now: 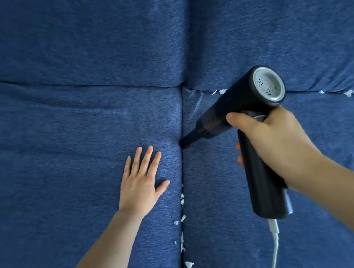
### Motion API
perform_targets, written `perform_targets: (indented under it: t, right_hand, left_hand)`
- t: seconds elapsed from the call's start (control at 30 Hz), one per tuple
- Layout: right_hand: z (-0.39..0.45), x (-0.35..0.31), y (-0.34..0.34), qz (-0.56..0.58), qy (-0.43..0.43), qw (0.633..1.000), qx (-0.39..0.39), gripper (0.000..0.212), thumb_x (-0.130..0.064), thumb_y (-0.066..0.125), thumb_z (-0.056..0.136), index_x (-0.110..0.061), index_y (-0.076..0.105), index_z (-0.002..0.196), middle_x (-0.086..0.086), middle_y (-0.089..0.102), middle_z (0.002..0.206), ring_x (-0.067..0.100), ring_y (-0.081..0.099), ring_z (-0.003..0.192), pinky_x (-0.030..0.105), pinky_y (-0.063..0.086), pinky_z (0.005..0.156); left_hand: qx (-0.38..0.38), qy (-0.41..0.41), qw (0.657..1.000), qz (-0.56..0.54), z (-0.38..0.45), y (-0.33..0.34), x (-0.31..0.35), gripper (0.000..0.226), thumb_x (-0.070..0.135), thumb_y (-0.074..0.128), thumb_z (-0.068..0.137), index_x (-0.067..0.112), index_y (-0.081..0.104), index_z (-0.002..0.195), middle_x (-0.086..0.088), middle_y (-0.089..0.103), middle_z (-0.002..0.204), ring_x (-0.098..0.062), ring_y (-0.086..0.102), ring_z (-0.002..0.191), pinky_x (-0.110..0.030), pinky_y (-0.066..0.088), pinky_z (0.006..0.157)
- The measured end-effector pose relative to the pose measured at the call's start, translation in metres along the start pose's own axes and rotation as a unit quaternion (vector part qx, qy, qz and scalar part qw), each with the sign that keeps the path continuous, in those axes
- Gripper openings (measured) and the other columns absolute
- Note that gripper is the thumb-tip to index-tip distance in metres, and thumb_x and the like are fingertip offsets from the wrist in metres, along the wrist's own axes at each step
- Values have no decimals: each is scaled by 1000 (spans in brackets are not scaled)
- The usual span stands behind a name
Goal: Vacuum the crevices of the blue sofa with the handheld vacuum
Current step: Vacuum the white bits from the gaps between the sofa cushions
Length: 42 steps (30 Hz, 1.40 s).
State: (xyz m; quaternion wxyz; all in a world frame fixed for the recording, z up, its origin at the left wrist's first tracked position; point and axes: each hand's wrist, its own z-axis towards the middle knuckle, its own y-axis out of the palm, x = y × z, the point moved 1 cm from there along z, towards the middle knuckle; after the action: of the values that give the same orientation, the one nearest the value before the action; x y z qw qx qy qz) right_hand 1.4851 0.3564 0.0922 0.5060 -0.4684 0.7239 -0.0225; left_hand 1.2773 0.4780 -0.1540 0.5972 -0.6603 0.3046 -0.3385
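The blue sofa [68, 130] fills the view, its seat cushions split by a vertical crevice [181, 178]. My right hand [277, 140] grips the handle of the black handheld vacuum [246, 101], whose narrow nozzle tip [184, 143] sits in that crevice. My left hand [142, 180] lies flat with straight fingers on the left cushion, just beside the crevice. White paper scraps [186, 266] line the crevice below the nozzle.
More white scraps [219, 92] lie in the seam under the back cushions on the right, and further scraps [349, 93] sit farther right. A white cable [275, 247] hangs from the vacuum handle's bottom. A horizontal seam [73, 85] runs along the left.
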Motion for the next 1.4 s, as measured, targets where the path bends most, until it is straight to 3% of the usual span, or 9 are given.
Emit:
perform_targets:
  t: [0.27, 0.37, 0.53, 0.7, 0.83, 0.97, 1.03, 1.2, 1.4]
  right_hand:
    - [6, -9, -13, -7, 1, 1000, 15, 38, -44, 72, 77, -13, 62, 98, 6, 71, 59, 28, 71, 50, 53, 62, 69]
    - [8, -11, -1, -13, 9, 1000, 21, 49, -49, 70, 70, -13, 61, 103, 11, 72, 73, 29, 72, 51, 54, 62, 68]
    - [12, -17, 16, -34, 9, 999, 23, 61, -56, 63, 59, -16, 59, 106, 12, 72, 92, 37, 72, 80, 51, 60, 79]
    - [1, -13, 4, -50, -2, 999, 0, 47, -47, 68, 70, -18, 59, 106, 10, 72, 80, 28, 73, 58, 50, 61, 72]
    - [-16, -3, 0, -61, -10, 998, -18, 37, -42, 69, 76, -16, 60, 101, 8, 71, 71, 23, 70, 48, 49, 61, 69]
    - [-23, 7, 7, -51, -9, 999, -7, 37, -42, 69, 79, -16, 58, 103, 8, 71, 75, 21, 69, 47, 48, 61, 71]
    - [-24, 10, 7, -43, -8, 999, -9, 37, -41, 69, 79, -15, 59, 104, 8, 71, 77, 20, 69, 46, 46, 62, 69]
    - [-32, 13, -11, -46, -16, 999, -9, 32, -37, 72, 80, -16, 61, 101, 7, 70, 66, 22, 70, 46, 41, 61, 58]
    - [-41, 23, -8, -47, -16, 999, -3, 33, -38, 71, 80, -12, 61, 98, 6, 70, 61, 22, 68, 44, 38, 59, 58]
  left_hand:
    - [6, 31, 999, 5, -5, 1, -4, 58, 54, 33, 92, 33, 40, 146, -7, 21, 161, -32, 15, 149, -54, 20, 117]
    - [8, 32, 999, 7, -5, 1, -6, 58, 55, 33, 93, 31, 42, 145, -7, 20, 161, -32, 15, 149, -54, 21, 117]
    - [12, 31, 999, 3, -6, 1, -6, 58, 55, 36, 93, 29, 44, 144, -6, 22, 161, -31, 15, 149, -53, 21, 117]
    - [19, 25, 999, 7, -7, 2, -5, 57, 53, 38, 93, 28, 45, 143, -6, 23, 160, -31, 16, 149, -54, 21, 117]
    - [16, -40, 999, -5, -11, 4, 13, 56, 40, 57, 91, 29, 44, 144, -6, 22, 161, -32, 16, 148, -56, 16, 117]
    - [13, -92, 996, -17, -14, 6, 26, 57, 54, 43, 92, 32, 41, 145, -2, 21, 161, -30, 12, 149, -56, 8, 119]
    - [8, -87, 996, -16, -14, 7, 24, 66, 63, 47, 89, 31, 40, 146, -2, 20, 161, -30, 11, 150, -55, 6, 119]
    - [20, -51, 998, 11, -17, 9, 17, 65, 55, 53, 89, 30, 39, 147, -4, 22, 161, -32, 17, 148, -57, 16, 117]
    - [34, -27, 999, 26, -21, 11, 13, 57, 50, 34, 95, 30, 34, 150, -5, 22, 161, -33, 18, 148, -56, 17, 117]
